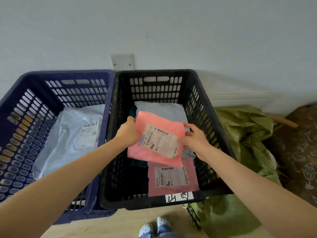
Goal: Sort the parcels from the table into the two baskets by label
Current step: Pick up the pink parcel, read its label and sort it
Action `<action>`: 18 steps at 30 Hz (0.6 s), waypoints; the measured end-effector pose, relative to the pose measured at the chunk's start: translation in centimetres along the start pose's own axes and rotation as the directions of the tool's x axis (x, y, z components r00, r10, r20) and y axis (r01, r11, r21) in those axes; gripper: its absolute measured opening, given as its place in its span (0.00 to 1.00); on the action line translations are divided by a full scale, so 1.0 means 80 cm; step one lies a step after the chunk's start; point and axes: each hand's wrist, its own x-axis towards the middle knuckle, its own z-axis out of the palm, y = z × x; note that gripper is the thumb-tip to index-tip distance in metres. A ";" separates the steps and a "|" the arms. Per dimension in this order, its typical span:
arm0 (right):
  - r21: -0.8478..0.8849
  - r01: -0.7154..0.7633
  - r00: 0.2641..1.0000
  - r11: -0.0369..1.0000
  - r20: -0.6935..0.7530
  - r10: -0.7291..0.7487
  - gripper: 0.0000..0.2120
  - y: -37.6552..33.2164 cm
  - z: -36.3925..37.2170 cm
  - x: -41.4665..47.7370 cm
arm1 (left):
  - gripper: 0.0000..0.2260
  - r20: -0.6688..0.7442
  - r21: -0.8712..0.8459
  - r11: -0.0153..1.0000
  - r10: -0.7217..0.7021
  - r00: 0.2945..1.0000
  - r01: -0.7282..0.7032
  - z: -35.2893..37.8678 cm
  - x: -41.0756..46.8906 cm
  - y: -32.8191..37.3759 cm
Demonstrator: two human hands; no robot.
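1. While both hands held it above the black basket (130, 202), the salmon-pink parcel (161, 121) hung tilted, with its white barcode label facing up.
2. The left hand (127, 133) gripped its left edge with curled fingers; the right hand (196, 139) pinched its right edge.
3. Beneath it lay 1 paler pink parcel (171, 179) and 1 pale grey parcel (163, 109).
4. The blue basket (68, 73), just beside, held 1 grey-white parcel (68, 134).

Bare forearms (68, 169); white dotted shoes (162, 221), perhaps blue jeans (165, 231).
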 end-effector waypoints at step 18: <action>-0.597 -0.122 0.895 0.793 0.279 0.348 0.33 0.057 0.039 0.015 | 0.35 0.403 0.434 0.897 -0.280 0.872 0.087 0.091 -0.045 -0.035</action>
